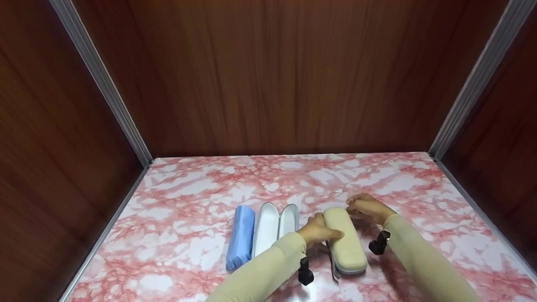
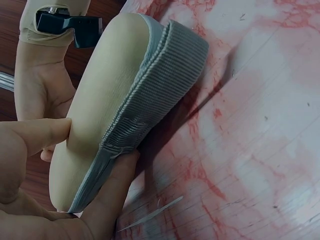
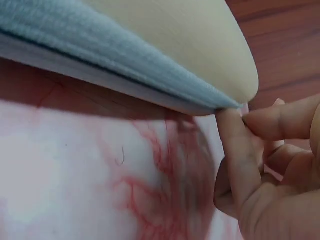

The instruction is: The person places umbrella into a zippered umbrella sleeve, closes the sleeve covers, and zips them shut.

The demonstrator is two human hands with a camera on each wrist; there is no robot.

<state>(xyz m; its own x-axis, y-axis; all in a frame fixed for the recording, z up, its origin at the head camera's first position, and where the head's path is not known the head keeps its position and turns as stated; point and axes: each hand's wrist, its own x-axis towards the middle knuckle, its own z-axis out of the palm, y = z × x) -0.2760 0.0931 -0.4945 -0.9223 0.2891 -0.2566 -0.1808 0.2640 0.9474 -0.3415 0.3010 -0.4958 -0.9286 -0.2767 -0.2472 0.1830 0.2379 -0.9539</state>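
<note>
A beige zippered case (image 1: 346, 243) with rounded ends lies lengthwise in front of me. My left hand (image 1: 316, 230) grips it from the left, thumb over the top and fingers along the side. A grey ribbed strap (image 2: 162, 80) runs along that side in the left wrist view. At the case's far right end is my right hand (image 1: 368, 207), its thumb and index finger pinched together at the seam. In the right wrist view the zipper (image 3: 150, 80) looks closed along the grey-blue band and leads to those fingertips, which hide the pull.
Left of my left hand, an open hinged case (image 1: 266, 228) with a white interior stands beside a blue fabric bundle (image 1: 242, 237). Wood-grain panels (image 1: 268, 84) enclose the back and sides of the red-and-white marbled table (image 1: 184, 256).
</note>
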